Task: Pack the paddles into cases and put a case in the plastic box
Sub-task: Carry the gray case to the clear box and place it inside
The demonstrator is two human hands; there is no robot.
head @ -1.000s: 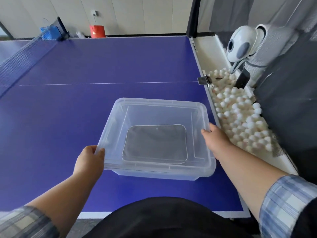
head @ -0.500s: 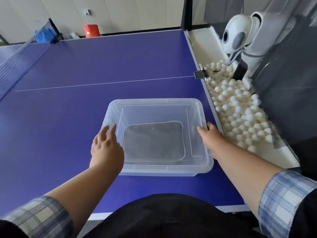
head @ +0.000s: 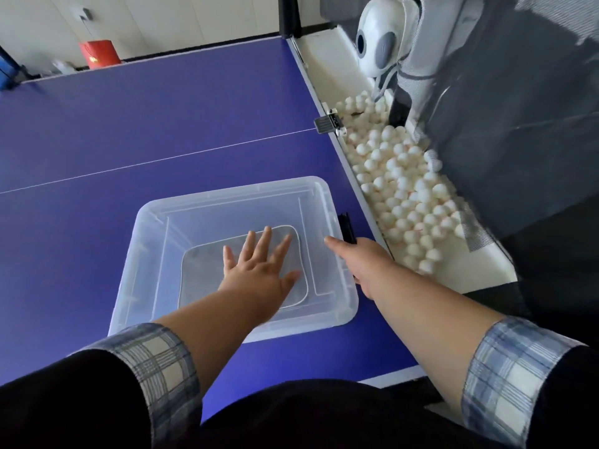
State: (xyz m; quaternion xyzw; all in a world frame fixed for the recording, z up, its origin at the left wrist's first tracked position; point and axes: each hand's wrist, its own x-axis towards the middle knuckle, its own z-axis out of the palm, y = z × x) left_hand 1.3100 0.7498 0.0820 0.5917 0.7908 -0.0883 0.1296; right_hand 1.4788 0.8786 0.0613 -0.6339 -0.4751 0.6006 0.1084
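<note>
The clear plastic box [head: 147, 254] stands on the blue table close to its near right corner. A flat grey case [head: 197, 280] with a pale edge lies on the box's floor. My left hand [head: 256, 270] reaches into the box with fingers spread, palm down over the case; whether it touches the case I cannot tell. My right hand [head: 366, 260] grips the box's right rim, thumb over the edge, the other fingers hidden outside. A small black object [head: 346, 226] shows just beyond that rim, by my right hand. No paddle is visible.
A white trough [head: 486, 273] with several white balls [head: 405, 189] runs along the table's right edge, with a white ball machine [head: 379, 37] at its far end. A metal clamp [head: 327, 124] sits on that edge. A red container [head: 99, 53] stands beyond the far end.
The box was held up by both rims and now rests on the table. My left hand let go of the left rim and moved into the box over the case. My right hand stayed on the right rim.
</note>
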